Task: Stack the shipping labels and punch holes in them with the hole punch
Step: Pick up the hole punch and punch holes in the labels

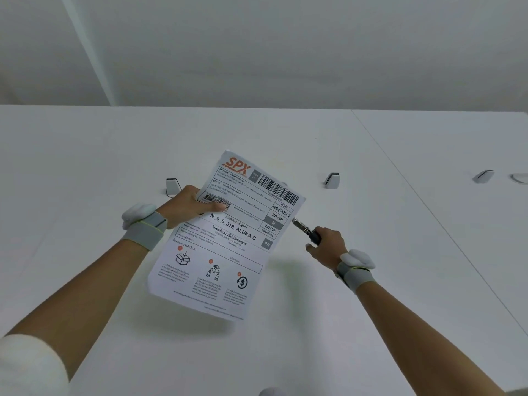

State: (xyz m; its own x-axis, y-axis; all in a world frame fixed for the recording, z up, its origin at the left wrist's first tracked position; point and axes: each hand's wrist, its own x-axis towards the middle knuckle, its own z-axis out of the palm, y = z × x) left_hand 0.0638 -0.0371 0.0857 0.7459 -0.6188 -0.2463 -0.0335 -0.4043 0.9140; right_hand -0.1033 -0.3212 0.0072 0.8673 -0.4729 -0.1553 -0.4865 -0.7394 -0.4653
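My left hand (185, 205) pinches the left edge of the shipping labels (225, 252), a white printed sheet or stack with an orange SPX logo and barcodes, held tilted above the white table (85, 167). How many sheets it holds I cannot tell. My right hand (325, 244) grips the dark handles of a plier-style metal hole punch (304, 230). The punch's silver jaws touch the right edge of the labels near the middle of that side.
Three small white wedge-shaped devices stand on the table: one behind my left hand (173, 185), one to the right of the labels (332, 180), one far right (483, 176). A white rounded object (520, 178) lies at the right edge. A seam (428, 212) runs diagonally across the table.
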